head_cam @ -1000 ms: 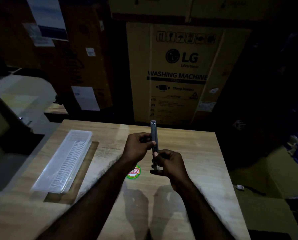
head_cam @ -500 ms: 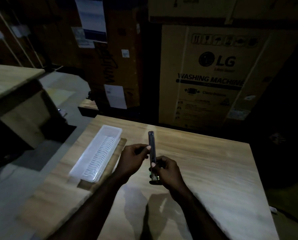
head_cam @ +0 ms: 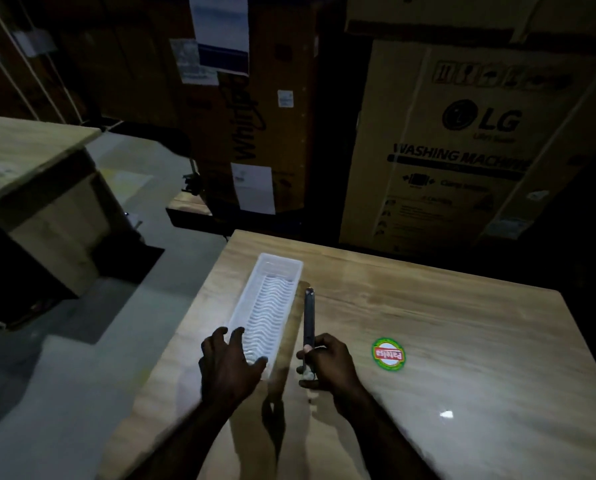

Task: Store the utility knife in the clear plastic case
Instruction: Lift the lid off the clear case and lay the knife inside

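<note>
**A:** Where was the utility knife (head_cam: 309, 315) at that moment?

**B:** In the right hand (head_cam: 329, 363). Its fingers (head_cam: 307, 348) were clamped around the lower end of the handle, and the dark body stood up and pointed away from the person, just to the right of the clear plastic case (head_cam: 267, 308).

**A:** And the case itself?

**B:** It lay open-topped on the wooden table (head_cam: 428, 327), lengthwise away from the person, near the table's left edge. A wavy ribbed pattern showed on its floor, and nothing lay inside it.

**A:** What was the left hand (head_cam: 229, 367) doing?

**B:** It was spread over the near end of the case, fingers (head_cam: 236, 336) apart. Whether they touched the plastic I could not tell; that hand was blurred.

**A:** Anything else on the table?

**B:** A round green-rimmed sticker (head_cam: 388, 354) to the right of the right hand, apart from it. Behind the table stood a washing machine carton (head_cam: 463, 150). The light was dim.
</note>
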